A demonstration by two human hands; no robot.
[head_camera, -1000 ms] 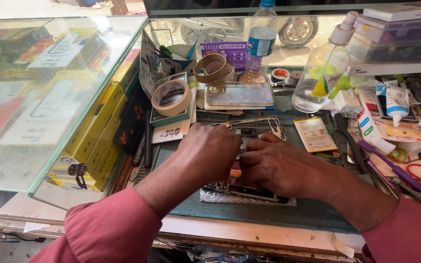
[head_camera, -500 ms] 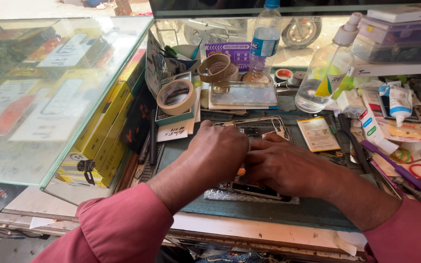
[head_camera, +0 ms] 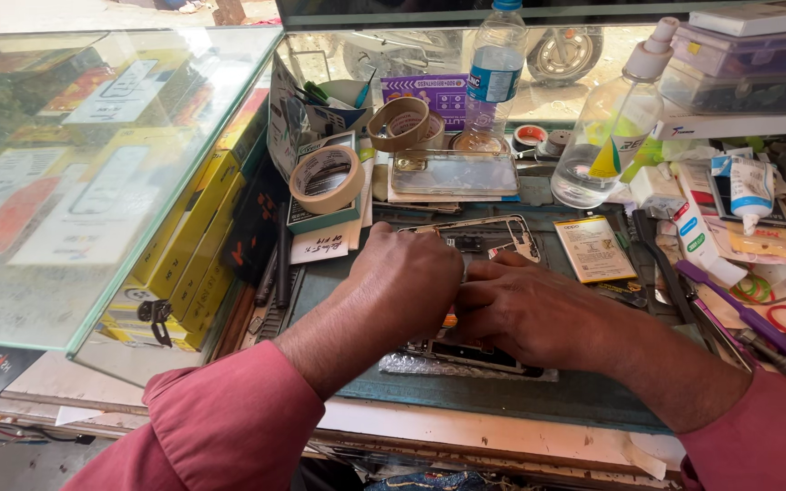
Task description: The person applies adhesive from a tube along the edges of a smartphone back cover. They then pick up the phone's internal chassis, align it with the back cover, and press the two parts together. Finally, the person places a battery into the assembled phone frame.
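My left hand point(head_camera: 402, 282) and my right hand point(head_camera: 525, 309) are pressed together over an opened phone point(head_camera: 466, 353) lying on a blue-green work mat point(head_camera: 502, 395). Both hands have their fingers curled down on the phone, and an orange part shows between them. The phone's middle is hidden under my hands. A bare phone frame point(head_camera: 488, 235) lies just beyond my fingers. Both my sleeves are pink-red.
A glass display case point(head_camera: 93, 164) with yellow boxes stands at the left. Tape rolls point(head_camera: 325, 179), a clear phone cover point(head_camera: 454, 173), a water bottle point(head_camera: 496, 68) and a spray bottle point(head_camera: 607, 136) crowd the back. A flat battery point(head_camera: 593, 247), tools and tubes lie at the right.
My hands stay locked over the phone, with only slight finger shifts. The camera has moved a little closer and to the left.
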